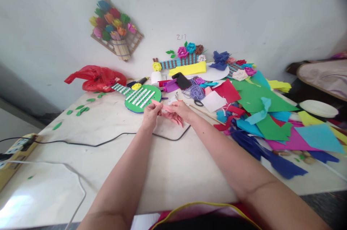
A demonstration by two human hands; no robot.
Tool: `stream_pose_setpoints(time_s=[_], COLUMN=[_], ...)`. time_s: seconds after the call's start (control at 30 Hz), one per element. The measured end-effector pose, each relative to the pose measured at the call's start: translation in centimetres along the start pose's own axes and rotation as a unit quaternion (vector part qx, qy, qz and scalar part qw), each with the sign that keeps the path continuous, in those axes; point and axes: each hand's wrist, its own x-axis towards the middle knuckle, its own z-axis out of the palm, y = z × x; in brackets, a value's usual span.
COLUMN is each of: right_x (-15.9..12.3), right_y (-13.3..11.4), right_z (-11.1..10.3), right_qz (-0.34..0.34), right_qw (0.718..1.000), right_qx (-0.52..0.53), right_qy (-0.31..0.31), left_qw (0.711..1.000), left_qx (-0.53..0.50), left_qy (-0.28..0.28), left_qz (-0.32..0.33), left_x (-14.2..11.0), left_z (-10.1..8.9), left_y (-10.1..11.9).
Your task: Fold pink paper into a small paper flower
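Broad off-white table [179,176], lower and middle frame; above its bare stretch, centre of frame, left hand [151,115] and right hand [181,111], fingertips of both pinched on a narrow salmon-pink paper strip [167,108], one end poking out above the left fingers, looser pink folds under the right. Best worked, in all likelihood, with light, even tension, thumbs close together, grip shifted in small steps, loose folds free of the palm; liable to crease or tear if pulled hard. Around, in falling size: large green paper sheet [267,96] amid coloured scraps, right of frame; crumpled red plastic bag [100,78], left of centre; green guitar-shaped board with white strips [156,94], just beyond the left hand, easily knocked; thin black cable [94,146], crossing from the left edge to below the hands, a possible snag; tangled purple yarn [195,91], upper centre; black phone [181,81] beside it; slender wooden stick [208,114], right of the right hand, hampering any outward sweep; small green leaf-shaped cutouts [79,107], left, well apart.
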Motion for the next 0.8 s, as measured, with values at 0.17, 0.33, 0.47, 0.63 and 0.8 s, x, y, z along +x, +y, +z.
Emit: stream_pose_setpoints(time_s=[0.17, 0.33, 0.47, 0.63, 0.8], right_x=[0.3, 0.5, 0.6, 0.3, 0.1], right_y=[0.9, 1.6, 1.4, 0.8, 0.7], right_z=[-0.2, -0.2, -0.2, -0.3, -0.3], right_qz=[-0.029, -0.04, -0.042, -0.036, -0.055], right_qw=[0.997, 0.995, 0.994, 0.993, 0.99], right_qx=[-0.064, -0.093, -0.103, -0.116, -0.132], right_qy=[-0.015, -0.013, -0.011, -0.008, 0.007], left_qw=[0.999, 0.999, 1.0, 0.999, 0.997], left_qx=[-0.01, -0.02, -0.02, -0.034, -0.052], left_qy=[-0.046, -0.022, -0.012, 0.027, 0.054], left_qz=[-0.011, -0.017, -0.013, -0.006, 0.008], left_x=[-0.1, -0.1, -0.1, 0.0, 0.1], left_z=[0.2, 0.3, 0.2, -0.1, -0.4], left_y=[-0.4, -0.3, 0.0, 0.3, 0.4])
